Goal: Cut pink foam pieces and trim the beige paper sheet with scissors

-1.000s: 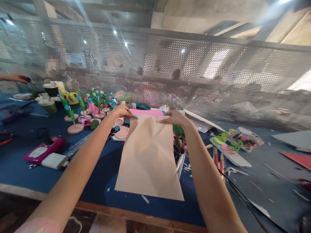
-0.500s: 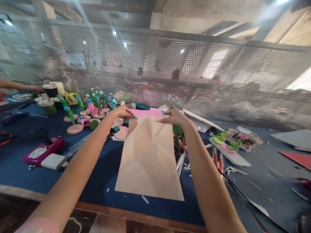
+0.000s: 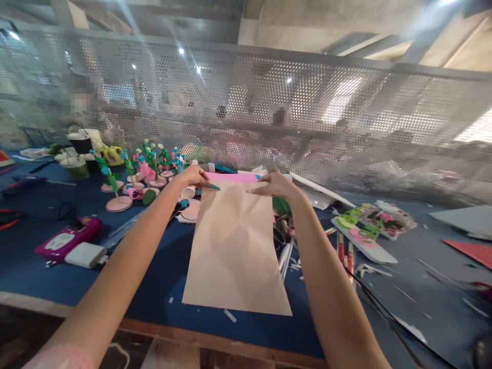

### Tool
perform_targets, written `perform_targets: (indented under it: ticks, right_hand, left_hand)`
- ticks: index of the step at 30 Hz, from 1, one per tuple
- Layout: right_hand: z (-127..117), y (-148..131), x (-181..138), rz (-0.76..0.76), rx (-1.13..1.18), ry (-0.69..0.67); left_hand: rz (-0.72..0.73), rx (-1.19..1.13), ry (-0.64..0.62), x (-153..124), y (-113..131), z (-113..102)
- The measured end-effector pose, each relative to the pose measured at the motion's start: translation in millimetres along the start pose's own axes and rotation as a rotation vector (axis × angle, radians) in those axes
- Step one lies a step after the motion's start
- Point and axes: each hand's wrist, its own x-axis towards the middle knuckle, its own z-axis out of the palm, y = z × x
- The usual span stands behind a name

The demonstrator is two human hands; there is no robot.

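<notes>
The left hand [image 3: 194, 177] is pinching the far left corner of a pale sheet [image 3: 238, 256], its thumb lying on top and showing a teal nail. The right hand [image 3: 275, 184] is gripping the far right corner similarly, thumb and fingers closing narrowly on the edge. Between the hands, a pink band [image 3: 233, 177] is showing along the sheet's far end; whether it belongs to the sheet cannot be told. The creased sheet is spreading over the blue bench [image 3: 154, 307], its near edge stopping short of the front. A white scrap [image 3: 230, 315] is lying just in front of that edge. To the left, paper flowers [image 3: 111, 180] are standing on round pink bases [image 3: 119, 204]; nearer, a magenta box [image 3: 71, 237] is lying beside a white block [image 3: 86, 254]. To the right, green cut-outs [image 3: 348, 221] are resting on a white slab [image 3: 378, 253]. Behind everything, a perforated screen [image 3: 246, 102] is rising.
</notes>
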Motion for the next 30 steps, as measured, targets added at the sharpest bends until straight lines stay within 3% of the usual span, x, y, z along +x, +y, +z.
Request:
perform_targets:
  ticks: [6, 14, 20, 30]
  right_hand:
    - [0, 1, 0, 0.010, 0.009, 0.015]
    - [-1, 6, 2, -0.007, -0.019, 0.035]
    - [0, 6, 3, -0.014, -0.009, 0.024]
    - [-2, -1, 0, -0.005, -0.036, 0.010]
  left_hand:
    - [0.055, 0.036, 0.027, -1, 3, -2]
    - [0.043, -0.038, -0.125, 5, -3, -9]
    - [0.037, 0.003, -0.070, 5, -3, -8]
    - [0.148, 0.178, 0.009, 0, 0, -4]
